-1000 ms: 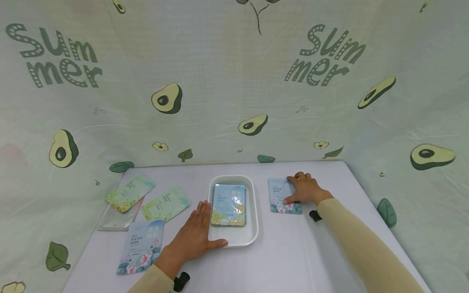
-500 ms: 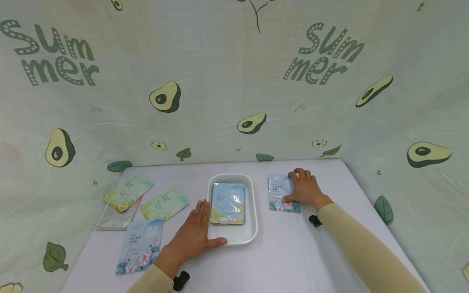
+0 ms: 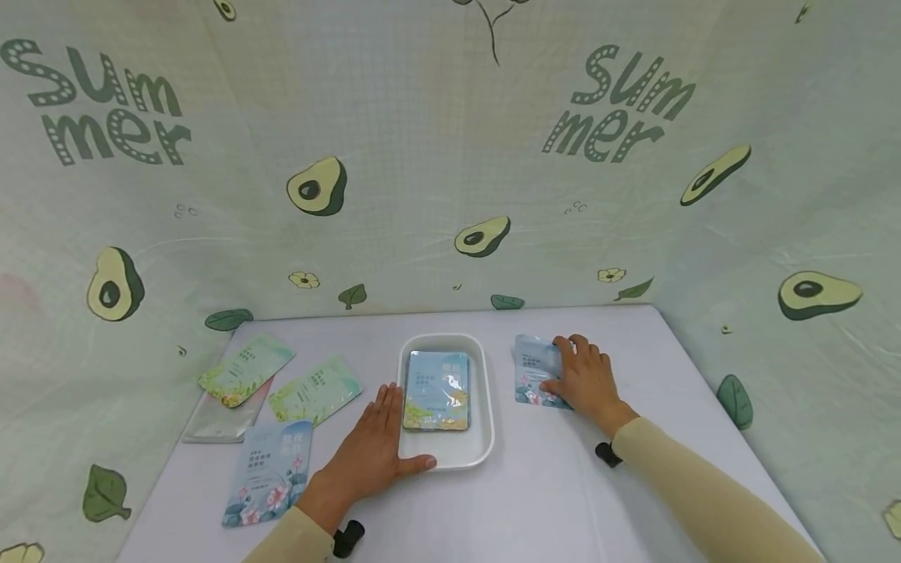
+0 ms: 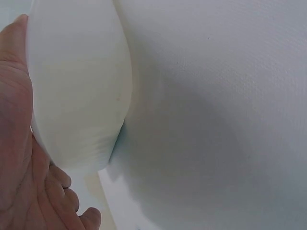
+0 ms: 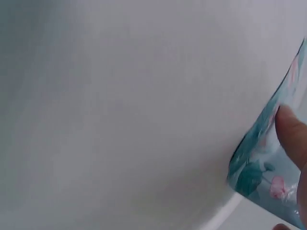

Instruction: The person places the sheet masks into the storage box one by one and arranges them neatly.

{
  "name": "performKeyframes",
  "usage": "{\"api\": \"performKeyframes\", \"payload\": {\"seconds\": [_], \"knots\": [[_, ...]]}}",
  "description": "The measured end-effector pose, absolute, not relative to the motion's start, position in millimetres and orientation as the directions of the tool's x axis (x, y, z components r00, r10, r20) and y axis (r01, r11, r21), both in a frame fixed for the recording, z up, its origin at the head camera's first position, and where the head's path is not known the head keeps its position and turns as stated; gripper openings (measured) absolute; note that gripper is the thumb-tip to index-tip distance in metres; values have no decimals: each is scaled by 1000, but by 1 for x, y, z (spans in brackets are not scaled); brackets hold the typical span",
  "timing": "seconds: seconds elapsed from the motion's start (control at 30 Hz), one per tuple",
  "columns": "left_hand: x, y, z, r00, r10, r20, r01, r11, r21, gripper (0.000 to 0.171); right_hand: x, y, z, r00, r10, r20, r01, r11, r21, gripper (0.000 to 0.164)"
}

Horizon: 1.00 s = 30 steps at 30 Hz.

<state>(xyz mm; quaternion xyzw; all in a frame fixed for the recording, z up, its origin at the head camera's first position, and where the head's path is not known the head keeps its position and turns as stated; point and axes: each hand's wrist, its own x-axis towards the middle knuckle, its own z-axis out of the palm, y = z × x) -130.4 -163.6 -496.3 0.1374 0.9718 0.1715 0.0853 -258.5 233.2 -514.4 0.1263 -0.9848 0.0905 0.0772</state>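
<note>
My left hand [image 3: 376,450] lies with straight fingers along the left side of the white tray [image 3: 486,450], its thumb at the near left corner. Within the tray lies a blue and yellow sheet mask packet [image 3: 438,391]. To the tray's right, my right hand [image 3: 590,381] grips a blue, pink-flowered sheet mask packet [image 3: 535,363] by its right side. The right wrist view shows the thumb [image 5: 292,134] on this flowered packet [image 5: 259,175], which is bent; most fingers are out of that view. In the left wrist view the palm [image 4: 14,143] touches the tray wall [image 4: 81,86].
At the left lie two green packets [image 3: 246,371] [image 3: 317,391], one over a clear and pink packet [image 3: 221,418]. Nearer is another blue flowered packet [image 3: 269,473]. A patterned cloth [image 3: 394,258] hangs behind the white table [image 3: 549,485].
My right hand has shifted slightly and turned over the flowered packet, covering more of its right side. The left hand keeps its place against the tray.
</note>
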Motion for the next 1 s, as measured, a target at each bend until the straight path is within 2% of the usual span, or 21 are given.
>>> {"api": "performKeyframes", "payload": {"seconds": [0.2,0.43,0.57,0.77,1.0], "knots": [[-132,-164,-497,-949,294,-116,239,907,345,130,-251,227,-515,-943,-277,181,-312,928,-203,86],[-131,-165,-499,-948,294,-119,237,906,350,132,-247,227,-510,-947,-272,169,-319,853,-414,82],[-131,-165,-498,-949,296,-113,242,907,345,132,-251,229,-501,-969,-215,123,-247,811,-530,75],[-131,-165,-497,-949,297,-108,246,909,338,131,-262,232,-492,-985,-143,91,-170,788,-592,57],[-129,-164,-495,-946,300,-122,241,904,353,130,-266,234,-486,-986,-123,110,-165,759,-630,53]]}}
